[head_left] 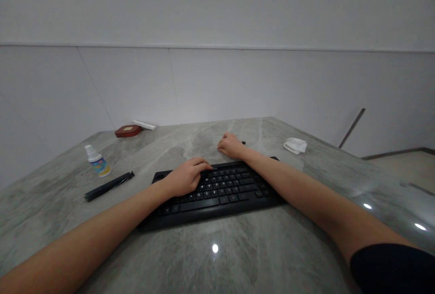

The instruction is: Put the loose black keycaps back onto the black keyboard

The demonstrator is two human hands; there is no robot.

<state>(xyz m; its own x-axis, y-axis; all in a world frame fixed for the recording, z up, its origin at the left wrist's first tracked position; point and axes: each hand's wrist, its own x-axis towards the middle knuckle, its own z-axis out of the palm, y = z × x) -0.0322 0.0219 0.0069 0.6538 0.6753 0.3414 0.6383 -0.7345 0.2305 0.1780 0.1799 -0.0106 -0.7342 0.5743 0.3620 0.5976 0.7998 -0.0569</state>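
A black keyboard (220,192) lies slightly askew on a grey marbled table. My left hand (185,177) rests on its left part, palm down, the fingers stretched toward the far edge and touching it near the top row of keys. Beyond that far edge, my right hand (231,146) is low over the tabletop with its fingers curled and closed. A small dark tip (243,142) shows just behind the right hand; the rest of that object is hidden. My right forearm crosses over the right end of the keyboard.
To the left stand a spray bottle (98,161) and a folded black fan-like item (109,186). A dark red case (128,131) and a white flat strip (144,125) lie at the back left. A folded white cloth (295,146) is at the right. A wall (217,85) rises behind the table.
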